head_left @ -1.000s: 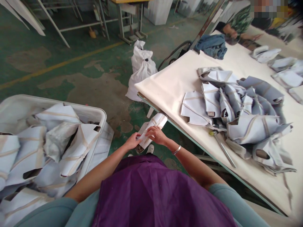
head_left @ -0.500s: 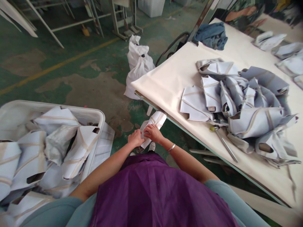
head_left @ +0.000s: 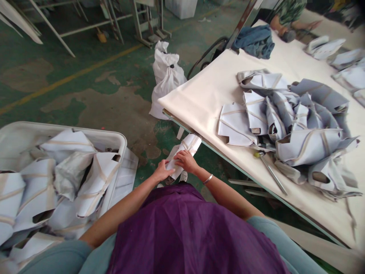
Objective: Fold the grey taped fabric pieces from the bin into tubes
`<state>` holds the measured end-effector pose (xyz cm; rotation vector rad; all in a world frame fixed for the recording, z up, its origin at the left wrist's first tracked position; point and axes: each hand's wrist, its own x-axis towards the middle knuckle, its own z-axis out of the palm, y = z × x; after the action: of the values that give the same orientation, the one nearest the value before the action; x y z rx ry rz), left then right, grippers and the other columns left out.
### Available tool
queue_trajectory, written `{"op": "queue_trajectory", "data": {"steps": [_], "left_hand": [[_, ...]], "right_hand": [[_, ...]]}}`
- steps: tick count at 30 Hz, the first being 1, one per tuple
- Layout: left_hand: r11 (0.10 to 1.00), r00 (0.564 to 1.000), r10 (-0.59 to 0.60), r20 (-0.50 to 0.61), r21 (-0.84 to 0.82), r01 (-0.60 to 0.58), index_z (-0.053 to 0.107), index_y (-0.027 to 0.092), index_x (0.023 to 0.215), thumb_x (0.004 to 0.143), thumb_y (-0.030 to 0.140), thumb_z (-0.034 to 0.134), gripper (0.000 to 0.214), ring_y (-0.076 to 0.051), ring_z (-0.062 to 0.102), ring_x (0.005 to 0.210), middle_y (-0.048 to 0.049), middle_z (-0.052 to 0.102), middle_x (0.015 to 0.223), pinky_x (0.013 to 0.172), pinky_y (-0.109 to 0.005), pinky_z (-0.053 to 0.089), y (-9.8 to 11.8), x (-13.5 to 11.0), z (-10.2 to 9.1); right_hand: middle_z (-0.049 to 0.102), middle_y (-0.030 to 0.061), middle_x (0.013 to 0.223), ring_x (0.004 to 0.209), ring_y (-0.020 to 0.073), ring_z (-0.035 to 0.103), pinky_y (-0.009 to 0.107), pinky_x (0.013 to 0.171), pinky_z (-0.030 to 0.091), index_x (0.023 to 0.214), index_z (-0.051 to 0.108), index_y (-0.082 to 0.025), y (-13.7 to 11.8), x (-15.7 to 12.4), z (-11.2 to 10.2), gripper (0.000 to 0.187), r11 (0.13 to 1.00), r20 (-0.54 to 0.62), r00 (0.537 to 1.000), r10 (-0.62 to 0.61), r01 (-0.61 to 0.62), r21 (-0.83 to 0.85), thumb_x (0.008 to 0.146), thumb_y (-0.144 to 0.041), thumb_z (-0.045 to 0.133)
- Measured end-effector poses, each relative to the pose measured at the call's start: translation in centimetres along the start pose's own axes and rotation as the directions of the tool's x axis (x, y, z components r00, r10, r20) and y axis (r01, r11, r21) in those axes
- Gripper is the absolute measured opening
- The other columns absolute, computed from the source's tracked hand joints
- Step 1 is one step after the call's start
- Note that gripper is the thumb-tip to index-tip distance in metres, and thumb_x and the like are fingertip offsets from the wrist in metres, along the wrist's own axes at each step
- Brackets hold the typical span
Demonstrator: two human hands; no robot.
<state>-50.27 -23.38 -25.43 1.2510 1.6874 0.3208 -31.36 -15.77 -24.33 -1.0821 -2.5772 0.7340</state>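
Both my hands hold one pale grey fabric piece (head_left: 188, 146) with beige tape seams, just in front of my lap and beside the table's near corner. My left hand (head_left: 161, 172) pinches its lower end with closed fingers. My right hand (head_left: 186, 161), a bracelet on the wrist, lies curled over its middle. The piece's upper end touches the table edge (head_left: 182, 123). A heap of similar fabric pieces (head_left: 296, 121) lies on the table to the right.
A white tub (head_left: 114, 134) full of the same pieces stands at my left. A long metal tool (head_left: 269, 171) lies near the table's front edge. A tied white sack (head_left: 167, 78) sits on the green floor. Blue cloth (head_left: 253, 40) and another person's arm (head_left: 281, 21) are at the far end.
My left hand has slid down a little along the fabric piece, away from my right hand. The view shifted slightly.
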Motion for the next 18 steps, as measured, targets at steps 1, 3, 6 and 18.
{"op": "queue_trajectory", "data": {"steps": [1,3,6,18], "left_hand": [[0.999,0.998,-0.025,-0.053,0.023,0.027,0.044,0.016,0.123,0.072,0.036,0.068,0.06,-0.027,0.055,0.117,-0.0155,0.052,0.129,0.097,-0.038,0.044,0.3,0.2,0.4],[0.997,0.994,-0.043,-0.103,0.062,0.05,0.043,0.018,0.126,0.072,0.042,0.069,0.064,-0.03,0.054,0.118,-0.0162,0.051,0.131,0.096,-0.04,0.044,0.9,0.4,1.1],[0.993,0.995,-0.012,-0.098,0.117,0.023,0.041,0.018,0.129,0.073,0.045,0.069,0.068,-0.031,0.054,0.118,-0.0173,0.05,0.132,0.094,-0.039,0.044,1.4,0.4,1.2],[0.961,0.984,-0.075,-0.16,0.251,0.114,0.042,0.027,0.137,0.074,0.043,0.066,0.07,-0.031,0.048,0.128,-0.0111,0.045,0.144,0.104,-0.041,0.037,2.7,-1.8,0.9]], "right_hand": [[0.062,0.0079,0.107,0.102,0.0232,0.051,0.039,0.091,0.039,0.108,0.065,-0.023,-0.3,0.2,-0.1,0.023,0.999,-0.041,0.999,0.03,-0.031,-0.011,0.091,-0.036,0.056],[0.061,0.0098,0.113,0.108,0.0247,0.05,0.041,0.096,0.038,0.115,0.062,-0.022,-1.0,0.9,-0.2,0.028,0.993,-0.151,0.984,0.099,-0.108,-0.052,0.094,-0.035,0.049],[0.056,0.0102,0.128,0.123,0.0259,0.043,0.046,0.109,0.029,0.127,0.056,-0.024,-2.4,2.6,0.3,0.036,0.984,-0.178,0.983,0.055,-0.083,-0.156,0.095,-0.037,0.047],[0.052,0.0119,0.138,0.137,0.0293,0.033,0.058,0.117,0.011,0.131,0.055,-0.022,9.8,6.8,-5.2,0.046,0.958,-0.093,0.996,0.015,-0.041,-0.283,0.093,-0.047,0.049]]}}
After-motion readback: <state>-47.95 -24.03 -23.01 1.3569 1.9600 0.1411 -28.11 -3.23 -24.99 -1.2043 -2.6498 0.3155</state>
